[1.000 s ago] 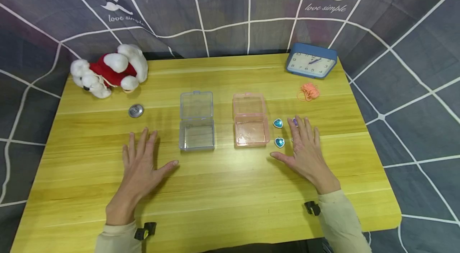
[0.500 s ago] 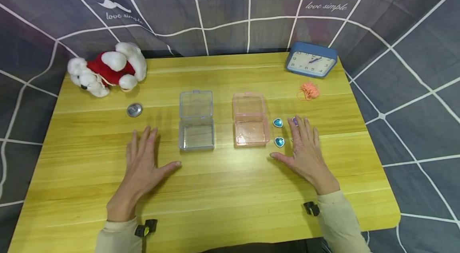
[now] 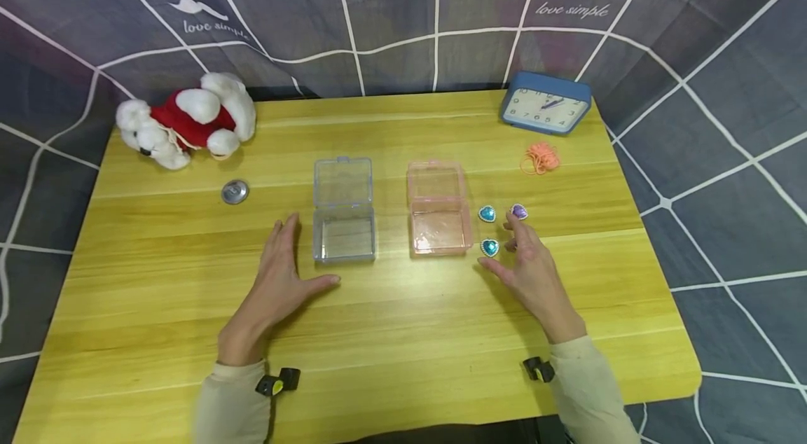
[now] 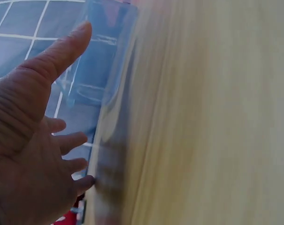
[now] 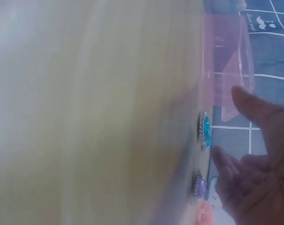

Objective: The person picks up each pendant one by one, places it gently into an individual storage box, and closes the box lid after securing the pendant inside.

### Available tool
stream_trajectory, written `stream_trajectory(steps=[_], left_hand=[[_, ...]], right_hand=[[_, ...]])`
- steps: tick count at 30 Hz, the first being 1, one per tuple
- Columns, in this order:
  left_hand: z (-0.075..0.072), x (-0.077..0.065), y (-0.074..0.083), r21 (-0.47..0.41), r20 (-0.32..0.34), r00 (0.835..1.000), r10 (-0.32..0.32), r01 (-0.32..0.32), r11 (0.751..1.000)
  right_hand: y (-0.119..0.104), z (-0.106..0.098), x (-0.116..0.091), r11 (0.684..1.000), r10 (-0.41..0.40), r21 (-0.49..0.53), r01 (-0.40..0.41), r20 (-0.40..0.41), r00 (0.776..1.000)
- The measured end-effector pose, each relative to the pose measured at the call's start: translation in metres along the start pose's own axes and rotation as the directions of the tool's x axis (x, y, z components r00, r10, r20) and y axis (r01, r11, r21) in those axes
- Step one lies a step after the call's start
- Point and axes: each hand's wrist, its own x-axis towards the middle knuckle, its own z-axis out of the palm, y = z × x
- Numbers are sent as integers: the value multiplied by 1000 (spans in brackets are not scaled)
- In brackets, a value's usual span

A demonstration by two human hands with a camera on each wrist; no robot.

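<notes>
My left hand (image 3: pixel 277 286) is just left of the clear blue-grey hinged box (image 3: pixel 344 237), its thumb out and nothing held. In the left wrist view, the fingers (image 4: pixel 73 140) are spread beside the box. My right hand (image 3: pixel 532 276) hovers by the heart-shaped gems, fingers loosely bent, holding nothing. Two teal gems (image 3: pixel 487 213) lie left of its fingertips, and a purple gem (image 3: pixel 518 211) lies just beyond them. The right wrist view shows a teal gem (image 5: pixel 206 131) and the purple gem (image 5: pixel 200 186) apart from the fingers. A clear pink box (image 3: pixel 440 232) stands with its lid back.
A white plush toy in red (image 3: pixel 189 118) lies at the back left, with a round silver disc (image 3: pixel 235 192) in front of it. At the back right are a blue clock (image 3: pixel 546 104) and a small bundle of coral string (image 3: pixel 542 158). A grey checked curtain (image 3: pixel 397 10) hangs behind the table.
My left hand has moved right, closer to the blue-grey box. My right hand's fingers have bent and drawn back slightly, uncovering the purple gem. Boxes and gems stay in place.
</notes>
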Motion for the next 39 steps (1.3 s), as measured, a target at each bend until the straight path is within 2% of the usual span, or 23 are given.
stream_trajectory(steps=[9, 17, 23, 39], left_hand=[[13, 17, -5, -124, -32, 999, 35, -39, 991], [14, 24, -8, -182, -38, 998, 55, -61, 981], [14, 28, -8, -189, -39, 997, 74, -80, 979], [12, 28, -5, -219, -28, 998, 59, -63, 974]], right_hand=[[-1, 8, -5, 998, 66, 11, -66, -16, 998], [5, 15, -3, 1000, -14, -13, 14, -29, 999], [8, 19, -2, 999, -28, -19, 27, -40, 999], [14, 29, -4, 995, -87, 27, 93, -163, 983]])
